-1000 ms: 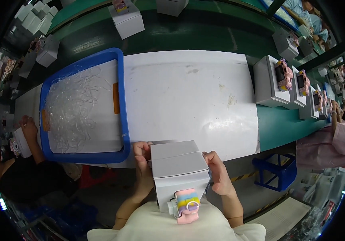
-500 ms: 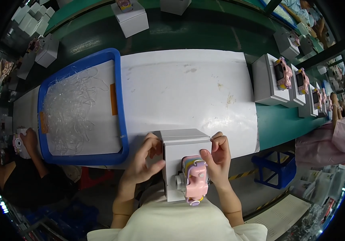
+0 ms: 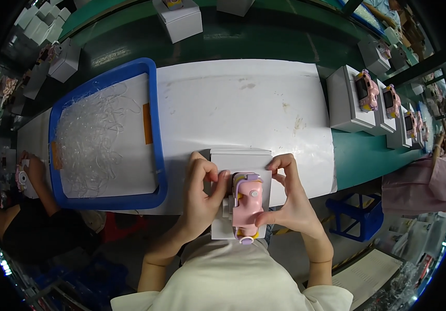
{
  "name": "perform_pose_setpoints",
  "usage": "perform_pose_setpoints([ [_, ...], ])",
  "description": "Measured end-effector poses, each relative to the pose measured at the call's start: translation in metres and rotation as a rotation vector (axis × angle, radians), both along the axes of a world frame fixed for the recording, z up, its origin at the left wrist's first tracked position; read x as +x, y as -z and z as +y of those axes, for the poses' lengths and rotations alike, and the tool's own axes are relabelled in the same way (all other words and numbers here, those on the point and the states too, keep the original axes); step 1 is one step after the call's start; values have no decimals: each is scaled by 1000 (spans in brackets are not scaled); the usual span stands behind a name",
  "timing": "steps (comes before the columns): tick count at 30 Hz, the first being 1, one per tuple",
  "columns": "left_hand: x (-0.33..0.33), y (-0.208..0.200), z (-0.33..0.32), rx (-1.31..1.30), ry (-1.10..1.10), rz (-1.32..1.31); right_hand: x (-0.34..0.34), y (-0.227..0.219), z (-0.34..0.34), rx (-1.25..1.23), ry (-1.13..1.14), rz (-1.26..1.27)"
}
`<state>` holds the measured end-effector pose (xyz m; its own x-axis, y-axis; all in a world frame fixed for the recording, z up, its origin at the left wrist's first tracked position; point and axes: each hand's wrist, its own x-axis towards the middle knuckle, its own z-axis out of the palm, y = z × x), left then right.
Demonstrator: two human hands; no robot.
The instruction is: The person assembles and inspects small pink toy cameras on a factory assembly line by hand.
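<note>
A closed white box (image 3: 222,229) lies close in front of me at the table's near edge. On top of it sits a pink toy camera (image 3: 249,207) with purple and yellow trim, its grey lens turned left. My left hand (image 3: 200,194) is at the box's left side, fingers curled in and the thumb close to the index finger, just left of the camera. Whatever may be between those fingertips is too small to make out. My right hand (image 3: 298,210) grips the box at its far right corner with the fingers, while its thumb reaches onto the camera's right side.
A blue-rimmed tray (image 3: 161,150) of clear plastic strands stands left on the white table sheet (image 3: 243,109). More white boxes (image 3: 343,106) with pink toy cameras (image 3: 366,90) line the right. Below is a blue stool (image 3: 355,215). Another person's hand (image 3: 35,171) works far left.
The box and toy camera have shifted slightly away from me. My left hand has come in over the box beside the camera, and my right thumb has slid down along the camera.
</note>
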<state>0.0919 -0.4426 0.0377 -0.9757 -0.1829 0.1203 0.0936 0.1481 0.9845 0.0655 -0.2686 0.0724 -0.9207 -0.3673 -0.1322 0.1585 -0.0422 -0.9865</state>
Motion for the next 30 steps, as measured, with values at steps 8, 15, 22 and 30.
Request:
perform_pose_setpoints([
  [8, -6, -31, -10, -224, 351, -52, -12, -14, 3, 314, -118, 123],
  [15, -6, -24, 9, 165, 297, -180, -24, 1, -6, 81, -95, 141],
  [22, -8, -21, 10, 232, 287, -96, -23, 11, -9, -87, 3, 136],
  [30, -15, -19, 11, 338, 289, -189, -40, -2, -12, -154, -86, -224],
])
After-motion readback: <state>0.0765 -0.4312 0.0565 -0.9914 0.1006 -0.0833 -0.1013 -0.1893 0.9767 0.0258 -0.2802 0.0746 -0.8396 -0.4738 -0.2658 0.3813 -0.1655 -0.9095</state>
